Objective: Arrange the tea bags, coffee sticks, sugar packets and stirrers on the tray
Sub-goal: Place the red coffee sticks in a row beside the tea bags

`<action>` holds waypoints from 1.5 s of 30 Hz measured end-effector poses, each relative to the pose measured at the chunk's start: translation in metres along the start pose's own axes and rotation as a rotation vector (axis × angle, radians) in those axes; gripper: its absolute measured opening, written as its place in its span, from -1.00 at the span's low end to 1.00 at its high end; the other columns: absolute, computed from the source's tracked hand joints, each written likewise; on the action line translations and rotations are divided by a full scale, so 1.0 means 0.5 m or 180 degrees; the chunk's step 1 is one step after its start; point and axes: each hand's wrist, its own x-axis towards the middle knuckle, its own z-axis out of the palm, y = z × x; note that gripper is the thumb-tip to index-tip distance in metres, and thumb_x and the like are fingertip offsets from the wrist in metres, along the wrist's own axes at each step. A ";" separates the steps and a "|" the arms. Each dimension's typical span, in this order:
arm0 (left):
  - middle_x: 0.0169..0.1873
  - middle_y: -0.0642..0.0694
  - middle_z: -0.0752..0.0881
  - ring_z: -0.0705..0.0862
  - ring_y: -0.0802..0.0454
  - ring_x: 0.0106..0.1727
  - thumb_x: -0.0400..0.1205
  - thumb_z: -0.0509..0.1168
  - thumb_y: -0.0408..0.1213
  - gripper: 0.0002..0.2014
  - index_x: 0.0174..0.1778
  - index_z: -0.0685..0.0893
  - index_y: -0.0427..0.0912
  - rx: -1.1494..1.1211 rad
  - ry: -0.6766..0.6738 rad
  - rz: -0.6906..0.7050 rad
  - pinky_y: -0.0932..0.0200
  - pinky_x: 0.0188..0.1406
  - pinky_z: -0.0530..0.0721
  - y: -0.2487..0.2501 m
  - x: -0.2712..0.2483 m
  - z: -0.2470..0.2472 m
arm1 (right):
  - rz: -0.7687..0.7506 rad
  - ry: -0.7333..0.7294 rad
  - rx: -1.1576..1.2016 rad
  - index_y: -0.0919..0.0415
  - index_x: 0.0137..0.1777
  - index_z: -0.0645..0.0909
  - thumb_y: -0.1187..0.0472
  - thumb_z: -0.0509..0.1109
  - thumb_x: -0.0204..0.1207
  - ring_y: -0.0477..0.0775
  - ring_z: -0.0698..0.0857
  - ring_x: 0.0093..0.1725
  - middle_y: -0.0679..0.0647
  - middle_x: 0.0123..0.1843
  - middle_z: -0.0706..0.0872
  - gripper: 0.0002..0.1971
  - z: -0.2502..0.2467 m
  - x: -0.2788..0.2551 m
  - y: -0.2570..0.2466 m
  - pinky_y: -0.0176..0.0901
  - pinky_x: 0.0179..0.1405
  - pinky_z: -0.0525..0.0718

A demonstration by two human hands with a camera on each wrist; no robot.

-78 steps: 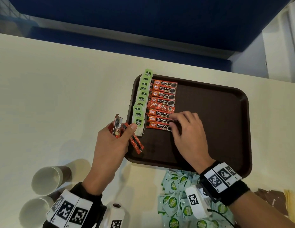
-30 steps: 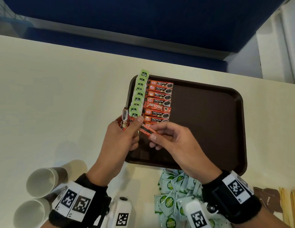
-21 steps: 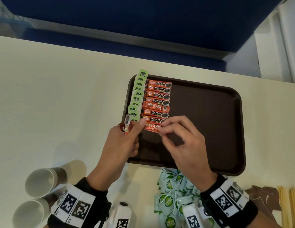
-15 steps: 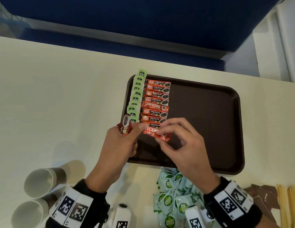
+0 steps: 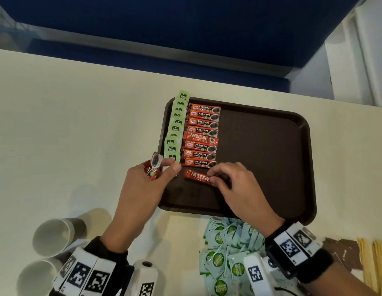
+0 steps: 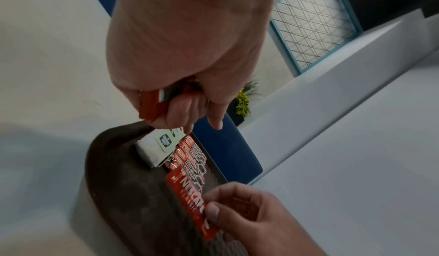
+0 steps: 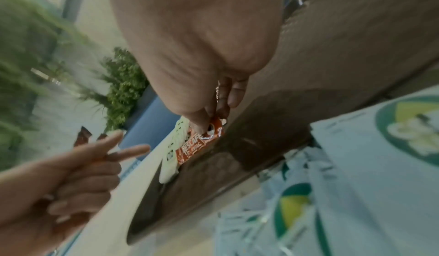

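A dark brown tray (image 5: pixel 271 159) holds a column of green tea bags (image 5: pixel 175 129) along its left edge and a column of red coffee sticks (image 5: pixel 201 136) beside it. My right hand (image 5: pixel 213 177) pinches the right end of a red Nescafe stick (image 5: pixel 196 177) (image 6: pixel 192 198) (image 7: pixel 197 143), low over the tray just below that column. My left hand (image 5: pixel 162 167) hovers at the tray's left rim and grips a small bundle of red coffee sticks (image 5: pixel 152 169) (image 6: pixel 154 104), thumb stretched toward the tea bags.
A heap of pale green sugar packets (image 5: pixel 224 253) lies on the cream table below the tray. Brown packets (image 5: pixel 341 251) and wooden stirrers (image 5: pixel 371 261) sit at the lower right. Two paper cups (image 5: pixel 53 236) lie at the lower left.
My right hand drew a Nescafe stick out of the left hand's bundle and brought it down to the tray below the last stick. The left hand stayed at the tray's rim.
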 end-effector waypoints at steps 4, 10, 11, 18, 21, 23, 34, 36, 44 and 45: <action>-0.54 0.26 0.71 0.69 0.33 -0.49 0.70 0.54 -0.12 -0.90 0.05 0.92 -0.02 -0.0011 0.0033 -0.0038 0.50 -0.50 0.56 -0.003 -0.006 -0.010 | -0.0407 0.0185 -0.0680 -0.03 0.20 0.75 0.09 0.47 0.73 -0.08 0.56 0.16 -0.21 0.13 0.73 -0.88 0.037 0.006 0.017 -0.01 0.19 0.63; -0.57 0.27 0.67 0.65 0.13 0.11 0.69 0.54 -0.11 -0.91 0.02 0.91 -0.01 -0.0164 0.0007 -0.0122 0.20 0.13 0.60 -0.005 -0.015 -0.014 | -0.0710 0.0416 -0.1280 0.02 0.32 0.75 0.06 0.48 0.72 0.06 0.56 0.27 -0.07 0.25 0.70 -0.77 0.061 0.000 0.007 -0.01 0.19 0.59; -0.57 0.26 0.67 0.58 0.15 0.13 0.70 0.54 -0.11 -0.91 0.02 0.90 -0.01 -0.0192 0.0002 -0.0125 0.20 0.14 0.55 -0.005 -0.015 -0.015 | -0.0753 0.0401 -0.1369 0.02 0.32 0.76 0.07 0.48 0.72 0.08 0.56 0.27 -0.06 0.25 0.70 -0.77 0.064 -0.001 0.008 0.00 0.19 0.58; -0.60 0.00 0.55 0.56 0.04 0.02 0.71 0.52 -0.16 -0.89 0.07 0.89 -0.09 -0.0218 -0.0016 -0.0124 0.10 0.08 0.56 0.000 -0.015 -0.020 | -0.0888 0.0401 -0.1606 0.04 0.33 0.76 0.13 0.47 0.73 0.14 0.58 0.27 -0.01 0.27 0.72 -0.79 0.073 0.012 0.009 0.10 0.15 0.63; -0.29 -0.17 0.59 0.53 0.00 -0.01 0.72 0.52 -0.19 -0.88 0.09 0.88 -0.13 -0.0332 -0.0065 -0.0117 0.15 0.09 0.51 -0.002 -0.013 -0.022 | -0.0905 0.0380 -0.1672 0.04 0.35 0.74 0.14 0.45 0.75 0.15 0.59 0.28 0.00 0.29 0.71 -0.78 0.071 0.016 0.009 0.10 0.18 0.62; -0.44 -0.17 0.59 0.53 -0.01 -0.02 0.72 0.51 -0.20 -0.88 0.09 0.88 -0.13 -0.0334 -0.0070 -0.0146 0.14 0.08 0.52 -0.002 -0.014 -0.022 | -0.0907 0.0380 -0.1692 0.04 0.36 0.74 0.14 0.44 0.76 0.15 0.59 0.29 0.00 0.29 0.71 -0.77 0.071 0.018 0.009 0.10 0.18 0.62; -0.62 0.26 0.64 0.62 -0.10 -0.10 0.71 0.52 -0.14 -0.86 0.11 0.89 -0.10 -0.0164 -0.0004 -0.0149 0.04 0.02 0.63 -0.012 -0.003 -0.019 | -0.0866 0.0384 -0.1653 0.07 0.35 0.74 0.12 0.42 0.77 0.16 0.60 0.26 0.04 0.26 0.72 -0.78 0.068 0.029 0.000 0.15 0.16 0.68; -0.60 0.27 0.64 0.64 0.00 -0.49 0.72 0.51 -0.14 -0.86 0.11 0.88 -0.09 -0.0095 0.0003 -0.0082 0.01 -0.36 0.73 -0.014 -0.001 -0.020 | -0.0835 0.0471 -0.1495 0.08 0.36 0.74 0.14 0.46 0.75 0.13 0.61 0.26 0.02 0.25 0.72 -0.77 0.063 0.027 -0.007 0.14 0.17 0.69; 0.04 0.11 0.83 0.82 0.30 -0.04 0.63 0.60 0.00 -0.63 0.21 0.59 0.09 0.0851 -0.0657 0.0084 0.30 -0.05 0.75 -0.014 0.002 0.016 | 0.0462 -0.0319 0.2026 -0.03 0.30 0.80 0.02 0.45 0.75 -0.16 0.79 0.03 -0.14 0.09 0.85 -0.79 -0.009 0.015 -0.112 -0.12 0.08 0.75; 0.02 0.12 0.82 0.81 0.34 -0.05 0.64 0.59 0.00 -0.64 0.21 0.57 0.09 0.0915 -0.0780 0.0135 0.40 -0.12 0.70 -0.009 0.000 0.022 | 0.0508 -0.0468 0.2223 -0.01 0.32 0.81 0.02 0.45 0.75 -0.13 0.77 -0.05 -0.13 0.05 0.85 -0.77 -0.016 0.014 -0.122 -0.14 0.00 0.75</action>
